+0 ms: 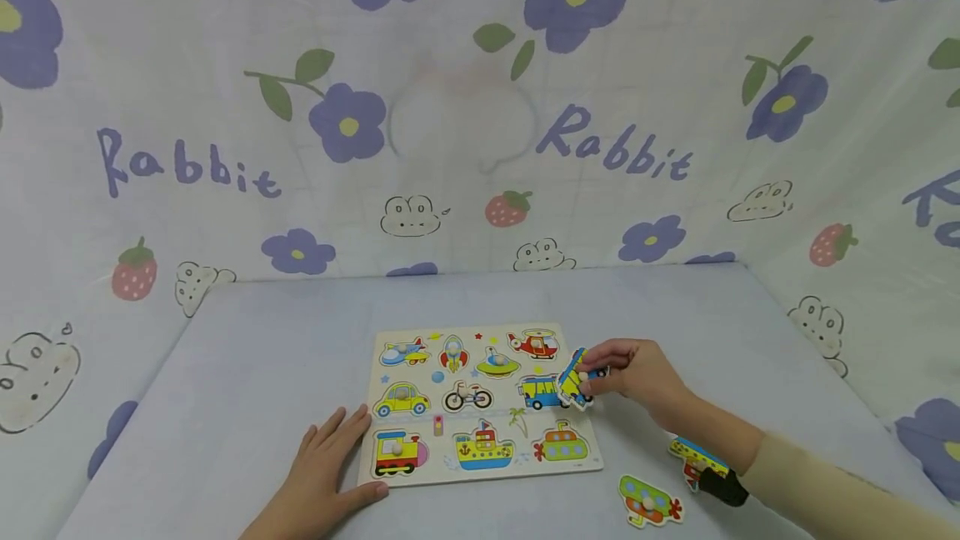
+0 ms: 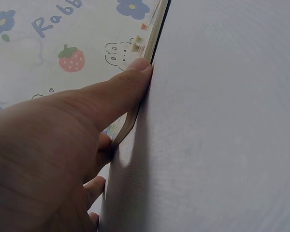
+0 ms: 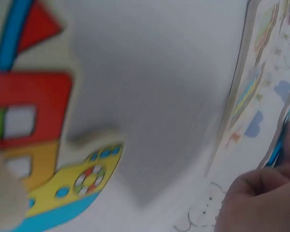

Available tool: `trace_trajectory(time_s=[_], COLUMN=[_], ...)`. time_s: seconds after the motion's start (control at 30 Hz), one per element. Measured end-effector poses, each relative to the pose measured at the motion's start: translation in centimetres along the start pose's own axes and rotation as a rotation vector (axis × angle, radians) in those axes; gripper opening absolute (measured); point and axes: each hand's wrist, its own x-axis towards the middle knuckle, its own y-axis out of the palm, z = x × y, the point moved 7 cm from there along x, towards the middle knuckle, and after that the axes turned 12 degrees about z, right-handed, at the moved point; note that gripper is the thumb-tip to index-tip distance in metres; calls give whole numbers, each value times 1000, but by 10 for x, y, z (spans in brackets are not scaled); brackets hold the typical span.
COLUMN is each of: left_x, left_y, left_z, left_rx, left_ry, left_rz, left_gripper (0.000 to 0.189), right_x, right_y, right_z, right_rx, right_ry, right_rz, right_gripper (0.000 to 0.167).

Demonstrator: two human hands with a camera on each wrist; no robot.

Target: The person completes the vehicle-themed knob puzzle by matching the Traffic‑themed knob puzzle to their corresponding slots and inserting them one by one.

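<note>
A wooden vehicle puzzle board (image 1: pixel 435 415) lies on the table. My left hand (image 1: pixel 322 461) rests at its left side with fingers spread, thumb (image 2: pixel 130 79) against the board's edge. My right hand (image 1: pixel 637 373) pinches a bus puzzle piece (image 1: pixel 573 382), tilted, over the board's right edge. The piece overlaps the printed bus spot (image 1: pixel 538 392) in the head view. Part of the bus piece is hidden behind the fingers. In the right wrist view the right hand (image 3: pixel 266 198) holds the piece's blue edge (image 3: pixel 276 147).
A submarine piece (image 1: pixel 647 500) lies on the table right of the board. Beside it, a ship piece (image 1: pixel 701 457) is partly covered by the right wrist and a dark strap-like object (image 1: pixel 723 487). A patterned cloth (image 1: pixel 465 132) hangs behind the table.
</note>
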Motion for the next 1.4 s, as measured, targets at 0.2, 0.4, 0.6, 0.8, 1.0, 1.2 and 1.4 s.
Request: trace_trajectory(time_s=[0.2,0.4,0.6,0.8,1.0,1.2,1.4], left_x=[0,1,2,2,3,2,2], left_y=[1,2,2,1,2,1,0], left_z=[0,2,2,0,1,-1,0], left_rx=[0,8,6,3,7,-3,-13], left_ry=[-21,-26,-43,-38,-34,-34,-32], left_rz=[14,10,12,10,8,12,15], left_gripper=[101,101,102,102,102,101,102], right_x=[1,7,12,16,21,27,29], right_y=[1,9,20,30,40,44,47], right_z=[-5,-4,-3,-4,-10,-12,-10], right_rx=[26,2,8,-1,7,-13,-31], right_ry=[51,66,91,99,130,162,161], right_rz=[-113,-147,-153,-193,-200,-196,-141], right_gripper=[39,40,38,36,33,29,24])
